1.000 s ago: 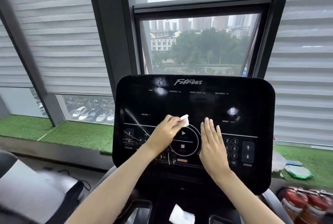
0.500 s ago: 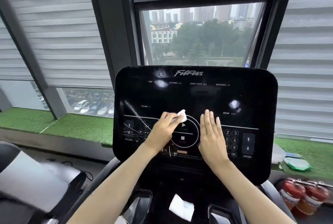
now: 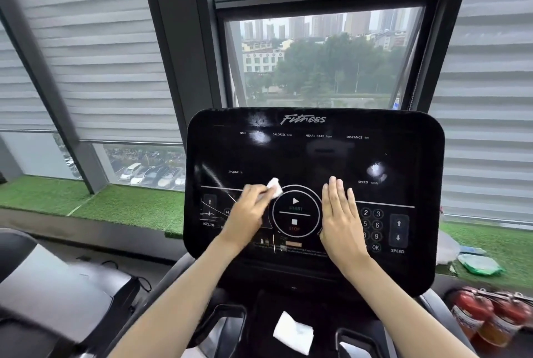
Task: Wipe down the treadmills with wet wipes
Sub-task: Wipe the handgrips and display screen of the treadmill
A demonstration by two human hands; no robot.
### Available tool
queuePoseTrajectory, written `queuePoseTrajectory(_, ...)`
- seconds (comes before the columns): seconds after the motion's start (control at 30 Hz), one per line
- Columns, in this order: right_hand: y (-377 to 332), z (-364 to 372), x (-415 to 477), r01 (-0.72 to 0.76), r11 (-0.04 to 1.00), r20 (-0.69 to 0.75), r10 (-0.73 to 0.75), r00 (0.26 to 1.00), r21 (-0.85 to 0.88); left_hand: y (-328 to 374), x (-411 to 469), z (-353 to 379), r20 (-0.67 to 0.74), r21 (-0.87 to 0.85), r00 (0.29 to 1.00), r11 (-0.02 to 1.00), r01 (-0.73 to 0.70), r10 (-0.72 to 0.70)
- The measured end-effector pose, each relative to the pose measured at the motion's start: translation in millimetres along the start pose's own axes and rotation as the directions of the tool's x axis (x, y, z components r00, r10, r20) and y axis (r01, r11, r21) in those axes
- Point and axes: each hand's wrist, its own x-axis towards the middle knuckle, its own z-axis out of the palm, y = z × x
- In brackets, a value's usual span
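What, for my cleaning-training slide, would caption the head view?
Left hand holds a wet wipe to the treadmill console while the right hand lies flat on it.

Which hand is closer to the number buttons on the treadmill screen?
The right hand. It lies flat on the console, covering the left column of the number buttons. The left hand, pinching a wet wipe, is farther away, across the START/STOP circle.
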Motion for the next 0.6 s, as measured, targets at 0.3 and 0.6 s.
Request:
queuePoseTrajectory(0.3, 2.2, -7.7, 0.3, 0.013, 1.0, 0.046, -0.012, 0.999, -0.011, 29.1, 75.4, 1.7, -0.308, -0.147, 0.765, 0.823, 0.549, -0.565)
queuePoseTrajectory(0.6, 40.0, -19.9, -33.1, -0.058, 0.993, -0.026, 0.061, 0.998, 0.099, 34.7, 64.1, 15.2, -0.119, -0.052, 0.992, 0.998, 0.039, -0.045)
